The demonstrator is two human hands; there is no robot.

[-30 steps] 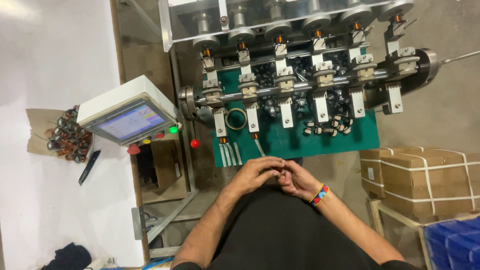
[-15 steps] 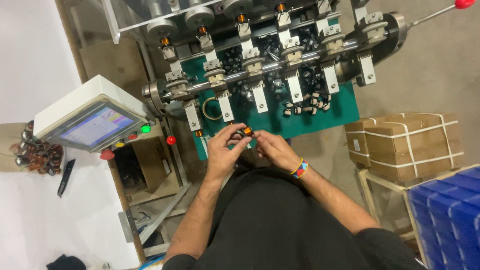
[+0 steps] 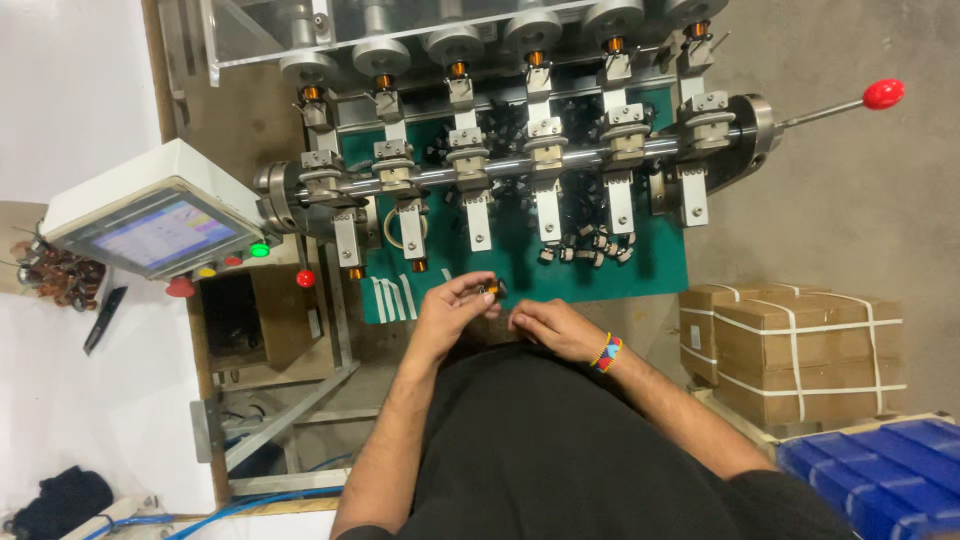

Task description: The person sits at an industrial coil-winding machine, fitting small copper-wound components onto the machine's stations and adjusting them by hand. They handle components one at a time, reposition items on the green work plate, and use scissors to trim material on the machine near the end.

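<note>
open green mat (image 3: 520, 280) before hands (image 3: 500, 310), clamp row (image 3: 530, 170) blocking beyond

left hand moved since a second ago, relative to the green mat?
Yes. The left hand, pinching a small coil part, has lifted off the lap toward the green mat; its fingers now overlap the mat's near edge. The right hand lies just short of it.
</note>
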